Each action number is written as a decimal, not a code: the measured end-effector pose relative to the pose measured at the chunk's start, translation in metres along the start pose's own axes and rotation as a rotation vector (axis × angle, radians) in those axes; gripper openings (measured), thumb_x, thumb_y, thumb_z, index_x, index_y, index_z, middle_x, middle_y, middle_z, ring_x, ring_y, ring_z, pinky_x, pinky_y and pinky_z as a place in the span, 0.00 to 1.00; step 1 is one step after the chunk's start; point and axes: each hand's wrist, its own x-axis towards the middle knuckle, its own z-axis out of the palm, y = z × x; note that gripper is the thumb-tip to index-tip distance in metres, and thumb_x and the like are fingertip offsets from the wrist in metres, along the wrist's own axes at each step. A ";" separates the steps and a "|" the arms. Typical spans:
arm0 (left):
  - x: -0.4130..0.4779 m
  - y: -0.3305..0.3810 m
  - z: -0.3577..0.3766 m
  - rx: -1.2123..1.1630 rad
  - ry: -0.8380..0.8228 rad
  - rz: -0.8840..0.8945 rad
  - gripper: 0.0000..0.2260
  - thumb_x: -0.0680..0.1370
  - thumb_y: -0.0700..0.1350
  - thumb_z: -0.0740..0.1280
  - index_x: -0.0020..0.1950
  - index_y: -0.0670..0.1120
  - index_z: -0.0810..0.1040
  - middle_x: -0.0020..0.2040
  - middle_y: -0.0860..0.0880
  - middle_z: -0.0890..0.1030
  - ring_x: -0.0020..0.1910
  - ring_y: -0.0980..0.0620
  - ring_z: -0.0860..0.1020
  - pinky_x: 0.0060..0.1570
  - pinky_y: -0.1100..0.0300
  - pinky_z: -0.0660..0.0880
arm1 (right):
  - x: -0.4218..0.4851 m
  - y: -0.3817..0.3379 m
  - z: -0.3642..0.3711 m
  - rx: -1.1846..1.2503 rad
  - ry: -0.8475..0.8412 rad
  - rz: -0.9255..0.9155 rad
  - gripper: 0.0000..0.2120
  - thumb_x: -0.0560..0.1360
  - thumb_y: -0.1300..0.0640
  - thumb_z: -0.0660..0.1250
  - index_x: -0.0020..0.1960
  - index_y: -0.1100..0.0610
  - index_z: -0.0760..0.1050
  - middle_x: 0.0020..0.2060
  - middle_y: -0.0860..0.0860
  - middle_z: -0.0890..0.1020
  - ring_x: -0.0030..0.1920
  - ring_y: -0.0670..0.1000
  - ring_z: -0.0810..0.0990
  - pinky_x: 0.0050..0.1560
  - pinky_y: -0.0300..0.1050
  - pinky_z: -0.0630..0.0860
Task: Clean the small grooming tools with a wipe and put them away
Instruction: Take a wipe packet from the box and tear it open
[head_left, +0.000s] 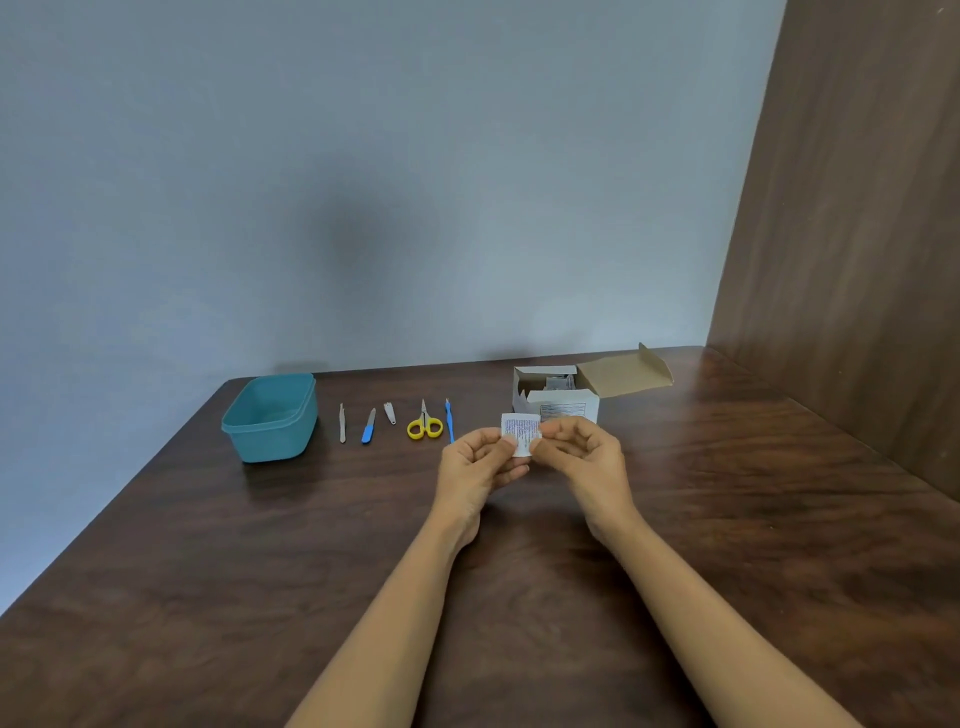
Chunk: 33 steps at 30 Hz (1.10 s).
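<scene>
Both hands, the left hand (480, 460) and the right hand (582, 452), pinch the little wipe packet (519, 431) at its sides, ready to tear it open for the tools.

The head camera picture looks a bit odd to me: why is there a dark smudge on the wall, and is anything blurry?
Head view: the dark patch on the wall looks like a soft shadow, probably the person's; the table edges splay out from wide-angle distortion; the print on the wipe packet, held between left hand and right hand, is too blurred to read.
</scene>
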 end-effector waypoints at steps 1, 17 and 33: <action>0.000 0.000 0.000 0.016 -0.008 -0.002 0.04 0.77 0.36 0.67 0.51 0.39 0.79 0.39 0.44 0.85 0.36 0.53 0.83 0.41 0.61 0.82 | 0.000 -0.001 0.000 0.038 0.013 0.029 0.08 0.69 0.70 0.72 0.47 0.63 0.78 0.41 0.57 0.83 0.45 0.53 0.83 0.49 0.45 0.80; 0.001 -0.006 0.003 0.195 -0.044 0.009 0.06 0.78 0.40 0.67 0.53 0.41 0.80 0.45 0.43 0.85 0.43 0.50 0.84 0.39 0.60 0.81 | 0.003 0.000 -0.009 -0.097 -0.030 0.057 0.12 0.67 0.72 0.72 0.46 0.59 0.78 0.40 0.57 0.83 0.41 0.51 0.83 0.44 0.43 0.80; 0.005 -0.004 -0.001 0.154 -0.134 -0.022 0.09 0.79 0.40 0.65 0.56 0.37 0.78 0.41 0.47 0.85 0.37 0.54 0.83 0.36 0.64 0.80 | 0.006 -0.009 -0.013 -0.028 -0.108 0.115 0.10 0.68 0.72 0.71 0.46 0.61 0.79 0.36 0.55 0.84 0.38 0.51 0.82 0.40 0.43 0.80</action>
